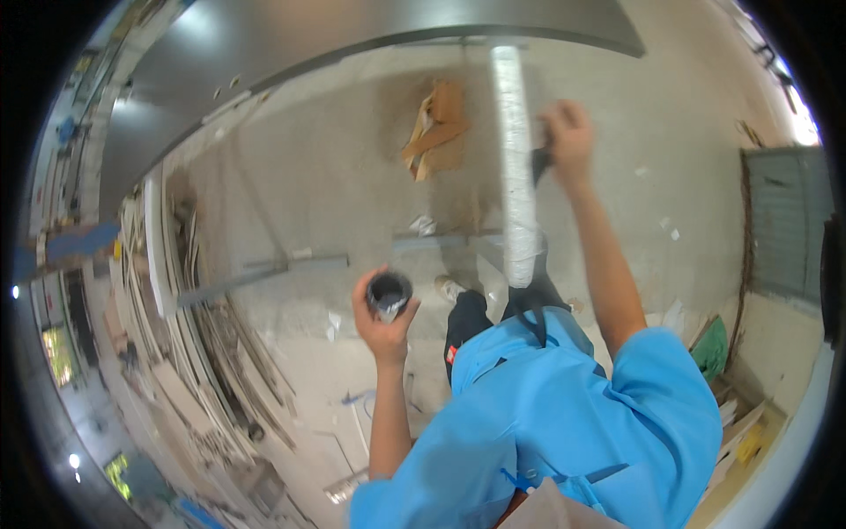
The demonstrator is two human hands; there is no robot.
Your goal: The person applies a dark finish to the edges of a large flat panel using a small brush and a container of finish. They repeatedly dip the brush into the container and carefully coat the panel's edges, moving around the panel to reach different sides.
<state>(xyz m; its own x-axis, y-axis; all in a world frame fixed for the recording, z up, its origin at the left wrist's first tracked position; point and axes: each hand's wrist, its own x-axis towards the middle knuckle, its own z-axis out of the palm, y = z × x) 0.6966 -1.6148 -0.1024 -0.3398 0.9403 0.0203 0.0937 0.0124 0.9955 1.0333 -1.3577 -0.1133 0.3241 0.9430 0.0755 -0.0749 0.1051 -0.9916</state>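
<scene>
My left hand (pixel 381 324) is wrapped round a small dark cup (pixel 389 293), its mouth facing up and its inside dark. A long, narrow bar with a silvery white, wrinkled surface (pixel 514 159) runs from the edge of the dark panel toward my body. At the right of this bar, my right hand (pixel 568 145) is closed and somewhat blurred. A small dark thing (pixel 540 164) shows between its fingers and the bar's side; its kind is too blurred to tell, and I cannot tell whether it touches the bar.
A large dark panel (pixel 370 22) spans the far side. Torn brown cardboard (pixel 438 123) lies on the concrete floor (pixel 326 150). Long strips and offcuts (pixel 207 388) are piled at left, near a grey metal bar (pixel 264 275). A grey metal sheet (pixel 784 225) stands at right.
</scene>
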